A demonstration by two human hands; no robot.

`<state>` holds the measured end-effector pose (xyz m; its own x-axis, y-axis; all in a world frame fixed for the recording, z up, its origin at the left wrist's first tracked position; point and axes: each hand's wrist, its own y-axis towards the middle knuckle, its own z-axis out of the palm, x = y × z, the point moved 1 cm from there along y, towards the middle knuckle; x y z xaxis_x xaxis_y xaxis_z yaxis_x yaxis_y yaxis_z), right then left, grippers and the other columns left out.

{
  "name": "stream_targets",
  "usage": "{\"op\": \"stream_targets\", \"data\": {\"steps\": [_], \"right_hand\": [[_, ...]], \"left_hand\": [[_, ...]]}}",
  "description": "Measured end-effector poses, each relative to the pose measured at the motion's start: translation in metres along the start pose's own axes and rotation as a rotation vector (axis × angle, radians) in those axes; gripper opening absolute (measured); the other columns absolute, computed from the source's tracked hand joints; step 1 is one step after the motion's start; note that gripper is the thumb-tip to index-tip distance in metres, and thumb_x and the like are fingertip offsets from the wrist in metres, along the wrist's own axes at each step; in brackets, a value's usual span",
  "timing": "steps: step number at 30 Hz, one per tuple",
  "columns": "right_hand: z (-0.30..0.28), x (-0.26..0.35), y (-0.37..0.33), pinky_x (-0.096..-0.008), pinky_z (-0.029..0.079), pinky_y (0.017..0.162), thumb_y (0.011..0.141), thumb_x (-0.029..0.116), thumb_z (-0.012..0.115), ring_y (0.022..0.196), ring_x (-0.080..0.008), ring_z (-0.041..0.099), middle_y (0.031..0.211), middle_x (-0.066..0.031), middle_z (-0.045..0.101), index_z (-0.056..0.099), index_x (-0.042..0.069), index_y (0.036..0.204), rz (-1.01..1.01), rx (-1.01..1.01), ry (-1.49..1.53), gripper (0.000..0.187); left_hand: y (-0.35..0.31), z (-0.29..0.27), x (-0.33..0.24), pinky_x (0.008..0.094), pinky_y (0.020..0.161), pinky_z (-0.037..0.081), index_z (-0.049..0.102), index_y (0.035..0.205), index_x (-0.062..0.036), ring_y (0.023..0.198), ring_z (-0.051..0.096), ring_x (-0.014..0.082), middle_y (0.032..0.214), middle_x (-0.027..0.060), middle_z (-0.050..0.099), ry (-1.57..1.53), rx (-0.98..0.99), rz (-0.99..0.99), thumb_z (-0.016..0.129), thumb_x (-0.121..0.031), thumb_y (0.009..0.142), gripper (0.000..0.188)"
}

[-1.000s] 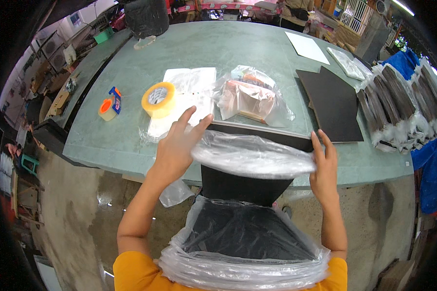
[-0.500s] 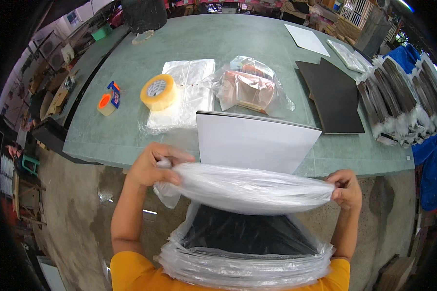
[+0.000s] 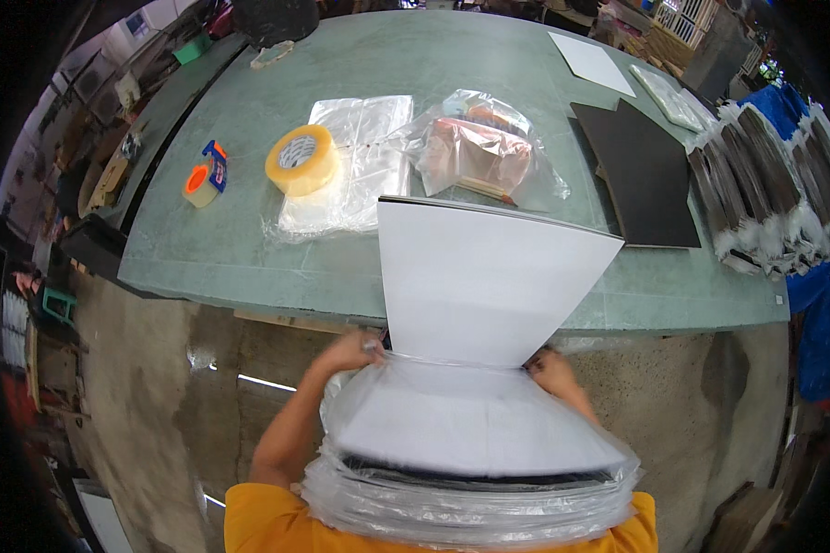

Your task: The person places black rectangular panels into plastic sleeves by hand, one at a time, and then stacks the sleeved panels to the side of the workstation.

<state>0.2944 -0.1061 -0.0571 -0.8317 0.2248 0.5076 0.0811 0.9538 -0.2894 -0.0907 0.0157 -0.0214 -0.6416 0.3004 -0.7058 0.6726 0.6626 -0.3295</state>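
Left of the white panel (image 3: pixel 489 276), the left hand (image 3: pixel 354 350) has its fingers closed on the clear plastic sleeve (image 3: pixel 369 410) at the panel's lower end; right of it, the right hand (image 3: pixel 553 373) curls, its hold too obscured to tell.

spotting print inside the yellowish tape roll (image 3: pixel 308 171), then pale lettering on the blue-and-orange tape dispenser (image 3: pixel 215 173), far too small to read.

two tape rolls (image 3: pixel 312 175), one dispenser (image 3: pixel 216 175), two hands (image 3: pixel 355 351)
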Motion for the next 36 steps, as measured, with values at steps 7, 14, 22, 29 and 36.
{"op": "stream_targets", "data": {"steps": [7, 14, 22, 29, 36], "right_hand": [[-0.161, 0.169, -0.075, -0.0426, 0.024, 0.097, 0.084, 0.039, 0.043, 0.119, -0.0332, 0.032, 0.124, -0.0231, 0.037, 0.043, -0.001, 0.118, -1.067, 1.134, 0.658, 0.052], [-0.019, 0.064, -0.011, -0.0345, 0.019, 0.1, 0.08, 0.059, 0.032, 0.122, -0.0314, 0.026, 0.127, -0.0252, 0.03, 0.03, -0.006, 0.124, -0.126, 0.81, 0.114, 0.078], [-0.129, 0.215, -0.003, -0.0247, 0.043, 0.07, 0.068, 0.029, 0.068, 0.083, -0.0146, 0.053, 0.09, -0.0081, 0.056, 0.049, -0.002, 0.1, -0.401, 0.152, 0.83, 0.048], [-0.137, 0.193, 0.0, -0.03, 0.041, 0.082, 0.066, 0.013, 0.07, 0.092, -0.0198, 0.051, 0.099, -0.01, 0.055, 0.051, 0.001, 0.105, -0.641, -0.015, 0.769, 0.046], [-0.135, 0.145, -0.024, -0.0307, 0.039, 0.084, 0.071, 0.019, 0.067, 0.096, -0.0201, 0.05, 0.104, -0.0112, 0.054, 0.051, -0.001, 0.106, -0.631, 0.277, 0.995, 0.043]], "left_hand": [[-0.063, -0.075, -0.2, 0.0306, 0.072, 0.042, 0.057, 0.098, -0.0041, 0.085, 0.054, 0.0201, 0.095, 0.0118, 0.056, -0.591, 0.865, 0.713, 0.052, -0.017, 0.081, 0.022], [0.032, 0.044, -0.063, 0.0272, 0.075, 0.04, 0.055, 0.091, -0.0029, 0.084, 0.053, 0.0182, 0.094, 0.0095, 0.056, -0.008, 0.256, -0.063, 0.049, -0.022, 0.082, 0.022], [0.027, -0.085, -0.24, 0.0297, 0.086, 0.033, 0.038, 0.118, -0.0022, 0.101, 0.04, 0.0161, 0.107, 0.0097, 0.043, -0.724, -0.265, 0.72, 0.052, -0.033, 0.082, 0.05], [0.024, -0.101, -0.209, 0.0253, 0.069, 0.049, 0.031, 0.121, -0.0074, 0.079, 0.057, 0.0142, 0.09, 0.0089, 0.057, -1.069, -0.407, 0.344, 0.071, -0.009, 0.061, 0.073], [0.016, -0.103, -0.194, 0.0266, 0.077, 0.041, 0.042, 0.108, -0.0057, 0.087, 0.047, 0.0132, 0.096, 0.005, 0.049, -0.77, -0.595, 0.246, 0.069, -0.003, 0.063, 0.053]]}}
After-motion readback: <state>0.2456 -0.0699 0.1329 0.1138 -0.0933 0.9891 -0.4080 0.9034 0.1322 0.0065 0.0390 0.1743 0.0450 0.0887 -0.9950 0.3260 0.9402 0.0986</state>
